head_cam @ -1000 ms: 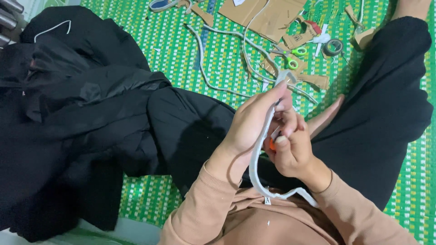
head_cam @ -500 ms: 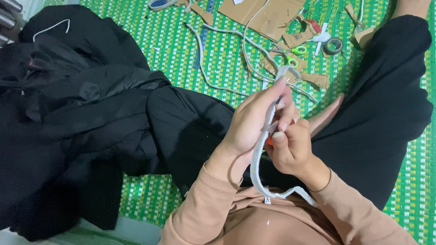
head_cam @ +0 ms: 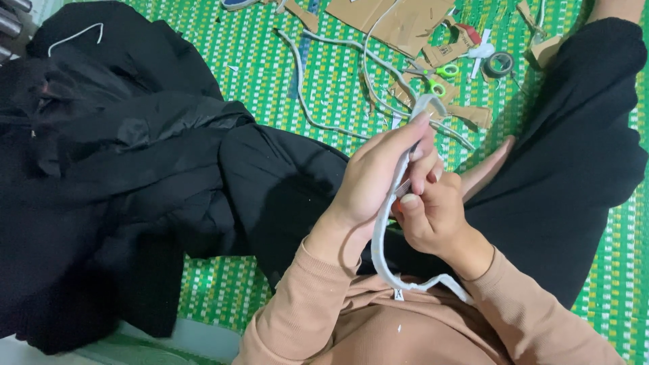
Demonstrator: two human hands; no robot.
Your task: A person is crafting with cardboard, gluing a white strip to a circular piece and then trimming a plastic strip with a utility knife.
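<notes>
Your left hand (head_cam: 375,179) is closed around the grey padded hanger (head_cam: 387,236) above your lap; your right hand (head_cam: 429,213) pinches something small against it. Keep the hanger steady and work close to your fingertips.

Two bare hands, no gloves, no rings or watch seen. Left hand (head_cam: 375,179) and right hand (head_cam: 433,216) both come out of long peach-pink sleeves, soft knit, sweatshirt type. Left sleeve (head_cam: 301,304) has a ribbed cuff ending just behind the fingers (head_cam: 405,138) at the wrist; a few tiny white specks on the fabric. Right sleeve (head_cam: 534,318) same colour, cuff snug at the wrist, light creases further back from the fingers. Same peach top covers the chest (head_cam: 399,338) below the fingers. Black trousers (head_cam: 574,155), loose, matte, on the leg beyond the fingers to the right.
</notes>
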